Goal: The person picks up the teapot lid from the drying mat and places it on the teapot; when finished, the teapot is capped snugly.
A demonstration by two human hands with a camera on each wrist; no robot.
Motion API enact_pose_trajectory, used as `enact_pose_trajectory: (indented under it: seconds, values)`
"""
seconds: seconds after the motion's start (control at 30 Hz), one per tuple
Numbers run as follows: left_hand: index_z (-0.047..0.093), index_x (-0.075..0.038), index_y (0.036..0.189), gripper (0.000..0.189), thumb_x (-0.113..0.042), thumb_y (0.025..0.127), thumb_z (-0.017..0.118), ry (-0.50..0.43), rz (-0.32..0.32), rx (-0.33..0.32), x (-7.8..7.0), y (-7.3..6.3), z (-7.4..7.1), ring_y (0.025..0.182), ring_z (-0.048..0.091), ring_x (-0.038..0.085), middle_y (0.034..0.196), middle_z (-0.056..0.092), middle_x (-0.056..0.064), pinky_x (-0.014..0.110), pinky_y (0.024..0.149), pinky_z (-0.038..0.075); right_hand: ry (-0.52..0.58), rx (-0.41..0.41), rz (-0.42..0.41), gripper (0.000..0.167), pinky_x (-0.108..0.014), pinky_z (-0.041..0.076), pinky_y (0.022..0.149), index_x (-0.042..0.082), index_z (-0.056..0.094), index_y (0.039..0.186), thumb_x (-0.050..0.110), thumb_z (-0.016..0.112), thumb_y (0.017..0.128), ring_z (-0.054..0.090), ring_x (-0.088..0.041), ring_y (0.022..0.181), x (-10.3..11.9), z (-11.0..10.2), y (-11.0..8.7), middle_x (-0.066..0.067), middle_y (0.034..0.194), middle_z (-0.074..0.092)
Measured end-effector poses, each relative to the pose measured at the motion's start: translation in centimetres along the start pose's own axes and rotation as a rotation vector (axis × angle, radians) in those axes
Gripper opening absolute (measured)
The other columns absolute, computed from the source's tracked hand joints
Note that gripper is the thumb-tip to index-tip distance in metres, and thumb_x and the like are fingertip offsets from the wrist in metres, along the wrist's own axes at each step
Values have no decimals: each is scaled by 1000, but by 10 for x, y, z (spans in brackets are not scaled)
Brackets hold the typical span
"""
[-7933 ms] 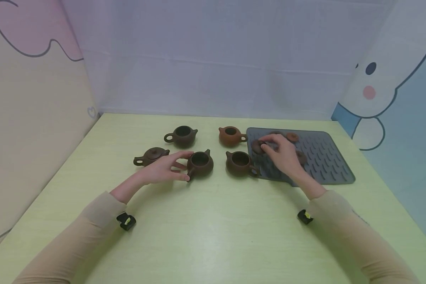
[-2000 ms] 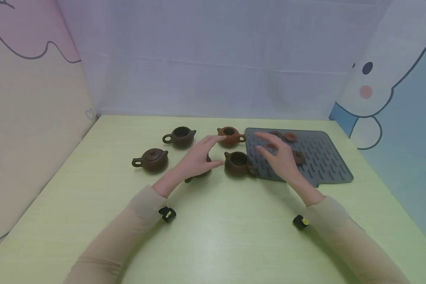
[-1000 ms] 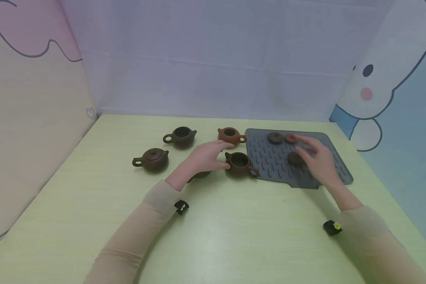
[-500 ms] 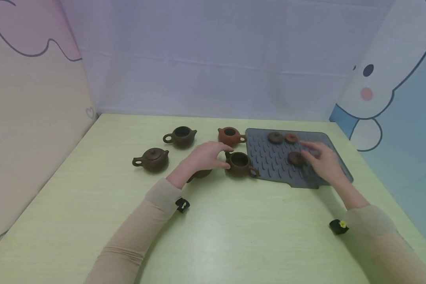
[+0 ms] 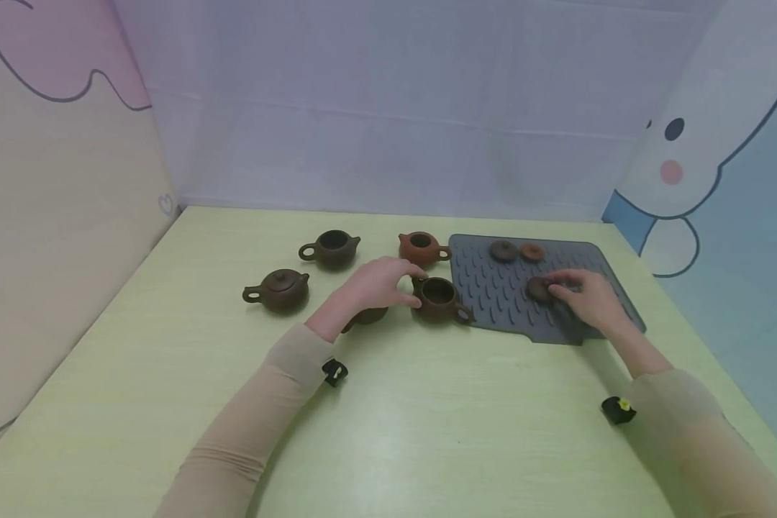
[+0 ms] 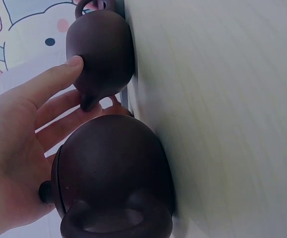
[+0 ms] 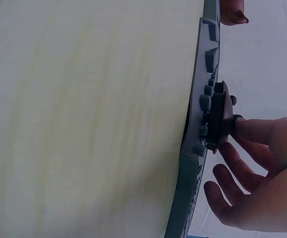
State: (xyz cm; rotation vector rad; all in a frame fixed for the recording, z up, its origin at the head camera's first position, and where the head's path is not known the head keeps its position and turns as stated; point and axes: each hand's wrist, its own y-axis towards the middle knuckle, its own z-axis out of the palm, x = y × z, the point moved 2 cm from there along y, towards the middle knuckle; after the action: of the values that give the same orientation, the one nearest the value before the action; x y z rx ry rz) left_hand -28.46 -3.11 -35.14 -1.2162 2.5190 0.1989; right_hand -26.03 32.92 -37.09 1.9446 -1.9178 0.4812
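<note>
My left hand point(image 5: 378, 284) reaches over one dark brown teapot and grips the spout side of an uncovered brown teapot point(image 5: 437, 298). In the left wrist view its thumb lies against that teapot's body point(image 6: 104, 49), fingers on the far side by the spout. The nearer teapot point(image 6: 113, 163) has its lid on, under the palm; the hand hides most of it in the head view. My right hand point(image 5: 589, 296) pinches the knob of a dark brown teapot lid point(image 5: 539, 289). The right wrist view shows this lid point(image 7: 220, 119) right at the mat's ridges, thumb at the knob.
The lid lies over a grey ridged mat point(image 5: 492, 306) at the right. Another dark lid point(image 5: 503, 250) and a reddish lid point(image 5: 532, 252) sit farther back on it. A lidded teapot point(image 5: 283, 291), an uncovered dark teapot point(image 5: 334, 250) and a reddish uncovered teapot point(image 5: 419, 248) stand around.
One lid has gone from the mat onto the teapot under my left hand. That hand has shifted right to the uncovered teapot. My right hand has moved right and taken a lid's knob.
</note>
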Motion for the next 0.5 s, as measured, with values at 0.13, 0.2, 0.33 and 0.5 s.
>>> enact_pose_trajectory:
  seconds: [0.13, 0.2, 0.33, 0.5]
  values:
    - [61, -19, 135, 53, -37, 87, 75, 10, 0, 0, 0, 1, 0, 127, 58, 22, 137, 63, 0, 41, 105, 48, 2, -5, 22, 32, -67, 36, 103, 2, 62, 128, 18, 55, 100, 46, -49, 128, 1, 0, 1, -28, 137, 54]
    - [61, -19, 135, 54, -38, 87, 75, 12, -2, 3, 0, 1, 0, 128, 58, 22, 137, 63, 0, 41, 106, 48, 0, -10, 27, 32, -67, 37, 102, 3, 62, 127, 18, 56, 100, 47, -49, 127, 1, -1, 1, -28, 136, 55]
    - [61, -20, 135, 54, -38, 87, 75, 11, -5, 10, 0, 1, 0, 128, 57, 22, 137, 62, 0, 41, 106, 47, -3, -19, 29, 32, -67, 38, 101, 3, 62, 127, 19, 56, 100, 47, -49, 127, 1, -1, 1, -28, 135, 56]
    - [61, -20, 135, 54, -37, 87, 76, 3, -4, 11, 1, 1, 0, 128, 57, 22, 138, 62, 0, 41, 105, 48, 1, -44, 18, 31, -67, 37, 102, 3, 62, 126, 20, 56, 101, 47, -48, 128, 3, 0, 1, -27, 133, 58]
